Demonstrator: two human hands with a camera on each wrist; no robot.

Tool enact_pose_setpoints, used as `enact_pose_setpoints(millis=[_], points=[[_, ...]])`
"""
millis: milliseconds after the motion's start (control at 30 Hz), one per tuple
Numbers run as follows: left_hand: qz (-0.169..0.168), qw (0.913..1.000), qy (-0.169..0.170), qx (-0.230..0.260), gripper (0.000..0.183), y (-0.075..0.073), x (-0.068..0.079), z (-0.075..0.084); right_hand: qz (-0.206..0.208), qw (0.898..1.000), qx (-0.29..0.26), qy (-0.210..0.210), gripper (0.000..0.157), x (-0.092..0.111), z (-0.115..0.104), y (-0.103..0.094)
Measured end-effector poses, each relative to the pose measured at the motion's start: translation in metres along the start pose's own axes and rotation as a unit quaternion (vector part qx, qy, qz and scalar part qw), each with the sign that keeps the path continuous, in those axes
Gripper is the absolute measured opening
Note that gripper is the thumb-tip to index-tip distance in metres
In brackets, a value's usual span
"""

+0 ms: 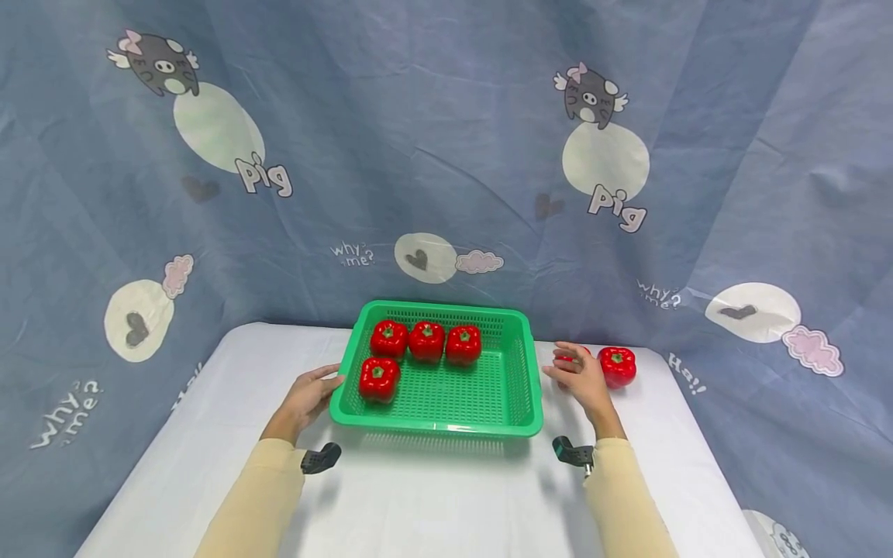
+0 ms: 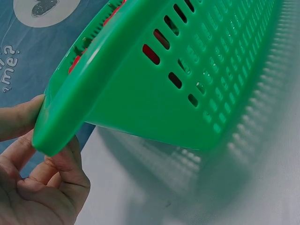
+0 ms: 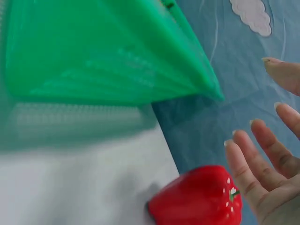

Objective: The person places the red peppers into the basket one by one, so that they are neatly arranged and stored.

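My left hand [image 1: 310, 395] pinches the left rim of a green plastic basket [image 1: 446, 428], thumb above and fingers below in the left wrist view. Several glossy red bell peppers [image 1: 427, 341] sit in it, three in a row along the back and one at the front left [image 1: 380, 380]. Beyond the basket's right side, my right hand [image 1: 587, 381] is held over a red bell pepper [image 3: 192, 199], which it partly hides in the head view. Its fingers are spread and relaxed, with nothing between them. Another red bell pepper [image 1: 617, 366] stands just to the right.
The basket stands on a white-covered table [image 1: 432, 496], near its back edge. A blue curtain [image 1: 446, 155] with pig prints hangs behind and around the table. Dark wrist devices [image 1: 321, 459] show at both sleeves.
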State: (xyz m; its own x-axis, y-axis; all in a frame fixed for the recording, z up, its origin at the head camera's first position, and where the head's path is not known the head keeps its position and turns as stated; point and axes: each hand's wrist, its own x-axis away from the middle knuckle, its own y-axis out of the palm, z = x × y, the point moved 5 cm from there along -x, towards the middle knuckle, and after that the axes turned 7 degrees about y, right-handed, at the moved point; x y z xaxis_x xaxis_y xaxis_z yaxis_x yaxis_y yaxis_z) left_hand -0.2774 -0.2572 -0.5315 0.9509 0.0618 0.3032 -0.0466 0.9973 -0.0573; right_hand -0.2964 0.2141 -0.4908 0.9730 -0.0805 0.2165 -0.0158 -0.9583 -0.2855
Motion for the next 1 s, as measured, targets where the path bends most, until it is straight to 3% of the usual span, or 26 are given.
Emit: enact_pose_setpoints(millis=[300,667,1000], points=[[0.005,1.0,0.003,0.001,0.05,0.001,-0.003,-0.001,0.04,0.999,-0.009,-0.014,0.059,-0.007,0.007,-0.018],[0.002,1.0,0.007,0.002,0.05,-0.001,-0.002,-0.002,0.062,0.997,0.025,-0.049,0.059,-0.022,0.01,-0.029],[0.007,1.0,0.006,0.001,0.05,-0.001,0.0,-0.001,0.031,0.996,0.083,-0.001,0.068,-0.035,0.014,-0.031]])
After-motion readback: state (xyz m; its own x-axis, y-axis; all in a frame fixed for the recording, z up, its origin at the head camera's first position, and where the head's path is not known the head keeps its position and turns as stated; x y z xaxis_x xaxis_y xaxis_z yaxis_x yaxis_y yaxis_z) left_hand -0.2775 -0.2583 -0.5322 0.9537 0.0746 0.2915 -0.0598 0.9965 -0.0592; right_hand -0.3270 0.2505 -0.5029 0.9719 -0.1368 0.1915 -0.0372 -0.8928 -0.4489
